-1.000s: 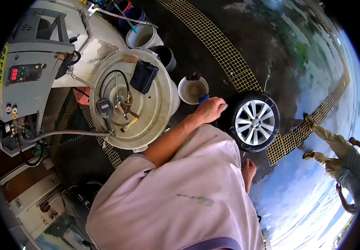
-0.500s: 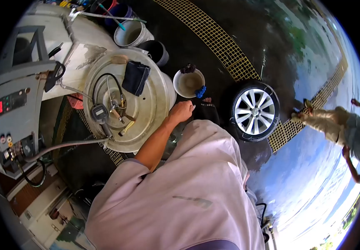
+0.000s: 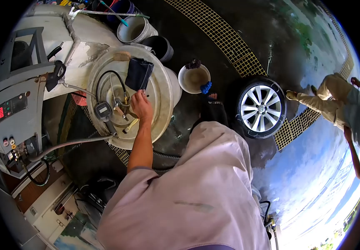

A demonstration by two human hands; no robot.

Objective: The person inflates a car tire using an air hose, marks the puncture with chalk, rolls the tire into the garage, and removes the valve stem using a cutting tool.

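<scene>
My left hand is over the round lid-like top of a large pale drum, just below a folded dark cloth. Its fingers are drawn together in a pinch; whatever is between them is too small or hidden to name. Close by on the drum top lie a tyre inflator with a digital gauge, its black hose, brass fittings and a yellow-handled tool. A brown sponge-like block rests near the far rim. My right hand is out of view.
A wheel with a silver rim lies on the wet floor. Near it are a white bucket with a blue cloth, more buckets and yellow floor grating. A grey machine stands left; another person walks at right.
My left hand has moved left and slightly up from beside the drum to over its top, near the dark cloth. The person at right has changed stride.
</scene>
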